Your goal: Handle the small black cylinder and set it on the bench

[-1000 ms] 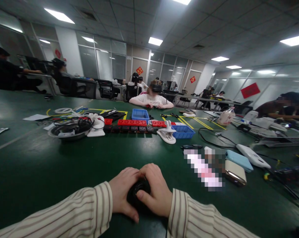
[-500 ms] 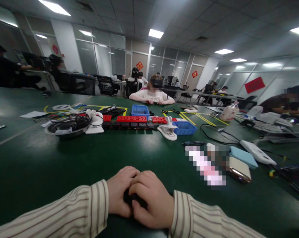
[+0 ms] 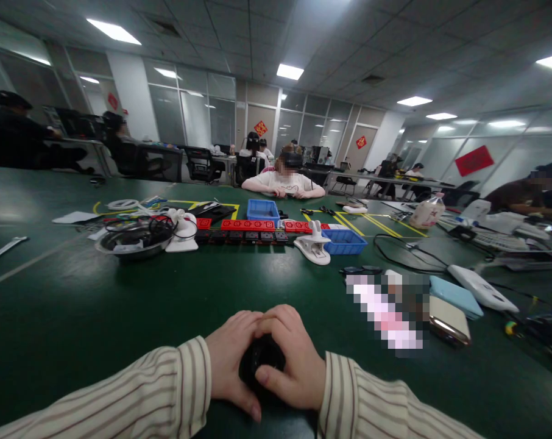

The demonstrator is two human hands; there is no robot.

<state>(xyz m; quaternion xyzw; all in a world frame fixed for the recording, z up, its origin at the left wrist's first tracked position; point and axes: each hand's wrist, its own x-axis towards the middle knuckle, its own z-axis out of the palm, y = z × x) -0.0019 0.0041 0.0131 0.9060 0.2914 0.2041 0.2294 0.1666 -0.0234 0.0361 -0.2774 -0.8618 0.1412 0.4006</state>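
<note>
A glossy black rounded object [image 3: 271, 349] sits between my two hands near the front of the green table. Its kind is hard to make out, since fingers cover most of it. My left hand [image 3: 230, 360] curves round its left side, thumb stretched toward me. From the right, my right hand [image 3: 298, 366] wraps over it, with the thumb across its near face. The fingertips of both hands meet above the object's far side.
Across the table [image 3: 166, 305] lie red and black block strips [image 3: 244, 230], blue bins [image 3: 263, 210], white clip stands [image 3: 315, 244] and a metal bowl [image 3: 134, 253] with cables. Right of my hands are a cream-and-gold device [image 3: 447, 320] and a light-blue case [image 3: 456, 296]. A person [image 3: 285, 177] sits opposite.
My right fingers and thumb have opened wider around the black object, so more of it shows. My left thumb has come down and nearer. The whole view has shifted slightly.
</note>
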